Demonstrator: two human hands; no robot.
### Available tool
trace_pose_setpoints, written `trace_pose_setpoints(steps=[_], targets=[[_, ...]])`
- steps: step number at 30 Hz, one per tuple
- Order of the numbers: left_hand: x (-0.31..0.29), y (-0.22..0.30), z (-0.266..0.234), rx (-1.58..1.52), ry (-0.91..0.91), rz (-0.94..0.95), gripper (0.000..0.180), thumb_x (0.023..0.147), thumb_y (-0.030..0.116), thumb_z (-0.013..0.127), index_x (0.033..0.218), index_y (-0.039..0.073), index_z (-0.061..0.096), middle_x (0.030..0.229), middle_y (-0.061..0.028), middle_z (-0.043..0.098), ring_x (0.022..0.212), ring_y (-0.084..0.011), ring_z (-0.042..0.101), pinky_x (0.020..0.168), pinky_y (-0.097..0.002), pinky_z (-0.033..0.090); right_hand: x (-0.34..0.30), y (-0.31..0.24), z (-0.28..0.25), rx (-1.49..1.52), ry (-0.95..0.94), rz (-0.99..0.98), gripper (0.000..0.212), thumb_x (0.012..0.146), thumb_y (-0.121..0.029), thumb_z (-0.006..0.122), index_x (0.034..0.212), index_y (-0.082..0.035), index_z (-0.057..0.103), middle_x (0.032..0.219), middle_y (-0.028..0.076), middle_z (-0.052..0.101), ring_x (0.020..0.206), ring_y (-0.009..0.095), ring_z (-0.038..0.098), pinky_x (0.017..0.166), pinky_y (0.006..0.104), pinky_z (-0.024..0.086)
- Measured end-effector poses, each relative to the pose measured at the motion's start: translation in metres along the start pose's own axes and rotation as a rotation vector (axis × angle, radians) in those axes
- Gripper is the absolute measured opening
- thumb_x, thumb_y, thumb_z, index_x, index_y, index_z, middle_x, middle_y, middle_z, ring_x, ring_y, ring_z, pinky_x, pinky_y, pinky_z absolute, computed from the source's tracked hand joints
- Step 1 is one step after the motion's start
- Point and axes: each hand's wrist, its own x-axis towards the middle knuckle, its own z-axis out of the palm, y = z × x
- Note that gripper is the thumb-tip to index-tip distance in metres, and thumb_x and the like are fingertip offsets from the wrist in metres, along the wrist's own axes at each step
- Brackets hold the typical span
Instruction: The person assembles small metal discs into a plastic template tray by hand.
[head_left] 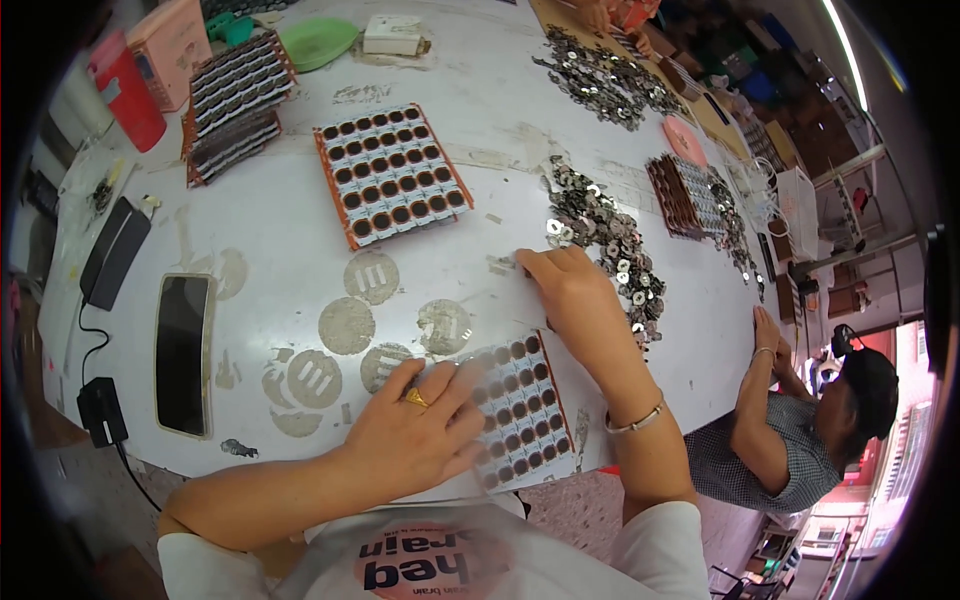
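My left hand [425, 425], with a yellow ring, lies at the left side of a panel [530, 420] of dark round discs in rows. Its fingers are apart, and that side of the panel is blurred. My right hand [572, 290], a bracelet at its wrist, is over the table beside a heap of small shiny metal pieces [610, 240]. Its fingers are bunched together; whatever they may hold is hidden. Farther off lies a stack of similar orange-edged panels [390, 175].
A phone [185, 355] and a black stand [115, 250] lie at left. Back left are more stacked panels [240, 90], a red cup [127, 95] and a green plate [318, 45]. Another metal heap [605, 80] is at the back. A co-worker [800, 420] sits at right.
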Motion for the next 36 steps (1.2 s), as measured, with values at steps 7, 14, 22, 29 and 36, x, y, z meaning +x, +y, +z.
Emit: trace_pose_setpoints(steps=[7, 14, 22, 29, 36], targets=[[-0.002, -0.007, 0.001, -0.064, 0.038, -0.048, 0.041, 0.082, 0.035, 0.085, 0.105, 0.007, 0.066, 0.142, -0.0141, 0.061, 0.12, -0.0322, 0.059, 0.105, -0.0506, 0.045, 0.0, -0.002, 0.005, 0.499, -0.003, 0.138, 0.023, 0.099, 0.002, 0.069, 0.122, 0.0, 0.071, 0.096, 0.007, 0.074, 0.084, 0.016, 0.071, 0.076, 0.0303, 0.058], [0.008, -0.021, -0.013, -0.733, 0.237, -0.444, 0.026, 0.095, 0.013, 0.081, 0.116, 0.006, 0.068, 0.106, -0.0113, 0.069, 0.086, -0.0212, 0.066, 0.074, -0.0334, 0.054, -0.034, -0.034, -0.017, 1.601, -0.443, 0.529, 0.029, 0.1, -0.005, 0.073, 0.129, -0.003, 0.071, 0.104, 0.002, 0.076, 0.093, 0.01, 0.071, 0.081, 0.0269, 0.06], [0.005, -0.025, -0.012, -0.724, 0.146, -0.389, 0.016, 0.098, 0.012, 0.079, 0.11, 0.005, 0.071, 0.092, -0.0064, 0.069, 0.083, -0.0208, 0.067, 0.073, -0.0344, 0.055, -0.037, -0.059, -0.012, 1.589, -0.401, 0.557, 0.021, 0.098, 0.002, 0.075, 0.118, 0.002, 0.072, 0.099, 0.005, 0.075, 0.085, 0.008, 0.069, 0.075, 0.0237, 0.059], [0.001, -0.008, 0.004, -0.244, 0.129, -0.037, 0.038, 0.086, 0.019, 0.086, 0.118, 0.004, 0.071, 0.121, -0.01, 0.066, 0.111, -0.0298, 0.066, 0.092, -0.0432, 0.057, -0.05, -0.031, -0.006, 1.056, -0.396, 0.49, 0.009, 0.102, -0.008, 0.072, 0.108, -0.003, 0.076, 0.093, -0.003, 0.073, 0.075, 0.003, 0.057, 0.066, 0.0225, 0.049], [-0.003, 0.0, 0.003, -0.156, 0.015, -0.069, 0.047, 0.085, 0.031, 0.083, 0.12, 0.003, 0.07, 0.137, -0.0159, 0.061, 0.127, -0.0325, 0.06, 0.109, -0.0459, 0.051, -0.043, -0.049, -0.004, 0.79, -0.261, 0.351, 0.013, 0.098, 0.002, 0.074, 0.111, -0.001, 0.075, 0.086, -0.001, 0.069, 0.074, 0.003, 0.058, 0.066, 0.0209, 0.049]])
